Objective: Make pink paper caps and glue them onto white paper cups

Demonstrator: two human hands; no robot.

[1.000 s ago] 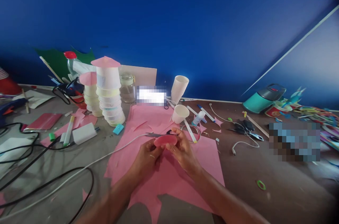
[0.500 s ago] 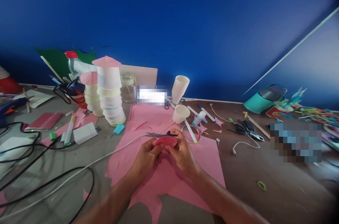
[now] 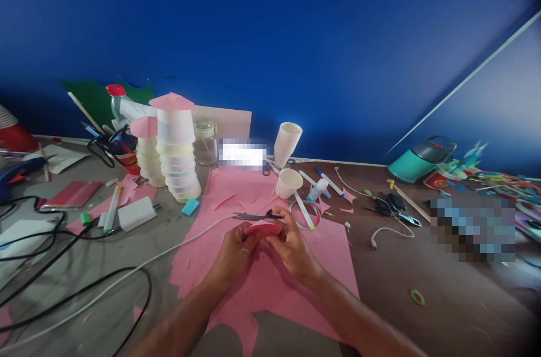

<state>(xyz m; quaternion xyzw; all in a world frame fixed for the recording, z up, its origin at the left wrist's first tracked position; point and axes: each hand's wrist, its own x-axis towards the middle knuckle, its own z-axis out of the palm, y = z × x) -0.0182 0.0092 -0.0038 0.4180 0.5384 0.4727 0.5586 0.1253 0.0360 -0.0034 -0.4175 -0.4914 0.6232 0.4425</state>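
Between my two hands is a small pink paper piece (image 3: 262,229), curved like a shallow cone. My left hand (image 3: 237,245) pinches its left edge, and my right hand (image 3: 292,243) grips its right edge with the fingertips. Both hands are closed over the large pink paper sheet (image 3: 325,289). Just beyond the fingers lie dark scissors (image 3: 253,216). A single white paper cup (image 3: 289,182) stands behind them. To the left rise a tall cup stack (image 3: 175,148) and a shorter cup stack (image 3: 147,154), each topped by a pink paper cone.
A leaning stack of white cups (image 3: 288,143) and a glass jar (image 3: 205,143) stand by the blue wall. Cables (image 3: 139,267) cross the left side. Markers (image 3: 331,181), keys (image 3: 406,217) and a teal container (image 3: 416,163) are on the right.
The pink piece has tipped, so it looks flatter and more of its pale upper edge shows. Both hands have stayed nearly in place, with small finger shifts.
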